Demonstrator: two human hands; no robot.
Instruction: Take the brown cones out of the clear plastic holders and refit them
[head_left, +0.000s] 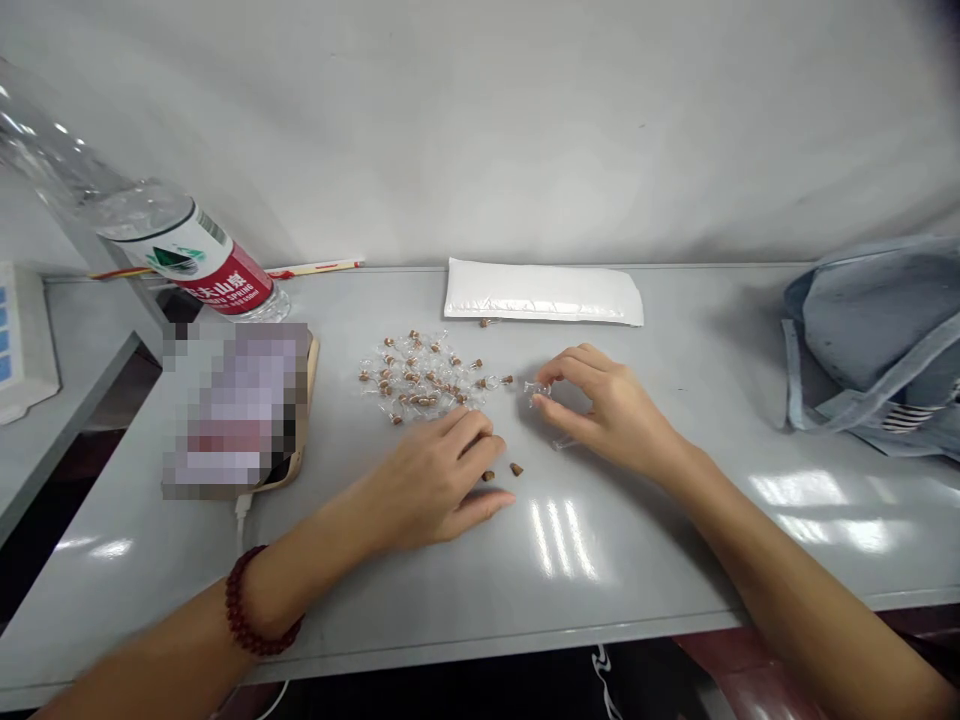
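Observation:
A pile of several small brown pieces in clear plastic wrappers [420,380] lies on the grey table [525,560]. My left hand [435,480] rests on the table just below the pile, fingers curled, next to two loose brown pieces [502,472]. My right hand [607,405] is to the right of the pile and pinches a small clear wrapper [537,392] between thumb and fingertips. A dark red bead bracelet [251,615] circles my left wrist.
A white padded envelope [544,293] lies at the back by the wall. A water bottle [187,255] stands tilted at the back left, with a blurred phone [236,410] in front of it. A blue denim bag [877,340] sits at the right. Chopsticks [315,267] lie along the wall.

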